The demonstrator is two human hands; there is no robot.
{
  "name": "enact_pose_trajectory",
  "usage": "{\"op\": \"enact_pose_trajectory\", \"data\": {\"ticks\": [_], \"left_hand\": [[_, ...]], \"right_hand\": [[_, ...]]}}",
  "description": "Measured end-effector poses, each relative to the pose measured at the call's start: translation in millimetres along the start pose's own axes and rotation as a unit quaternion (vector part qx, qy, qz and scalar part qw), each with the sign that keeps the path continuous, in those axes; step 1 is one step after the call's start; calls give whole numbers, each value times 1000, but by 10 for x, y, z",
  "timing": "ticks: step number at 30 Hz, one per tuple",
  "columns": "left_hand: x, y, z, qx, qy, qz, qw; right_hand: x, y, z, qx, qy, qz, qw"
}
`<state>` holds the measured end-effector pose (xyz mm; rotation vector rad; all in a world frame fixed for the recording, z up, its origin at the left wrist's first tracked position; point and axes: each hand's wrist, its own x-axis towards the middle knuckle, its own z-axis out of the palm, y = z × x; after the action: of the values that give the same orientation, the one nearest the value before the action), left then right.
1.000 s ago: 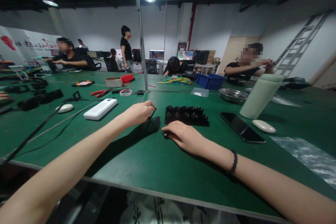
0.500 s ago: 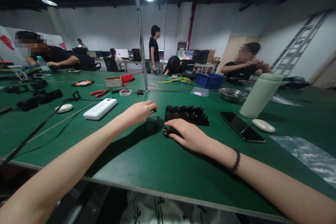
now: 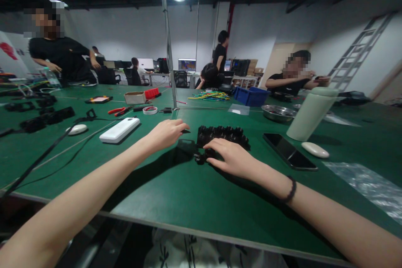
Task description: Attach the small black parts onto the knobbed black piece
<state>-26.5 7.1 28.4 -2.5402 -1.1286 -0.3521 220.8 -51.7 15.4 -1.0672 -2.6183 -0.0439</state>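
Note:
At the middle of the table, my left hand is raised over its own shadow. Its thumb and fingers pinch a small dark part, too little of which shows to name it. My right hand rests lower and to the right, its thumb and fingers curved around a small black part on the table. Another small black part lies just left of those fingertips. Behind the right hand stands a block of several similar black parts in rows, its near edge partly covered by the fingers.
Right of my hands lie a phone, a pale oval object, a green bottle and clear plastic wrap. On the left are a white device, red pliers and a tape roll. A metal pole stands behind.
My right hand has shifted slightly right, showing more of the small black parts. My left hand stays nearly in place, its part turned. A co-worker on the left has stood up; another walked right.

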Motion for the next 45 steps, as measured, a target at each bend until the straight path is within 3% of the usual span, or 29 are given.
{"op": "enact_pose_trajectory", "data": {"ticks": [27, 45], "left_hand": [[5, -21, 117, 3, 109, 98, 989], [9, 20, 109, -5, 128, 136, 982]], "right_hand": [[6, 45, 11, -35, -30, 45, 998], [-3, 43, -12, -38, -39, 57, 997]]}}
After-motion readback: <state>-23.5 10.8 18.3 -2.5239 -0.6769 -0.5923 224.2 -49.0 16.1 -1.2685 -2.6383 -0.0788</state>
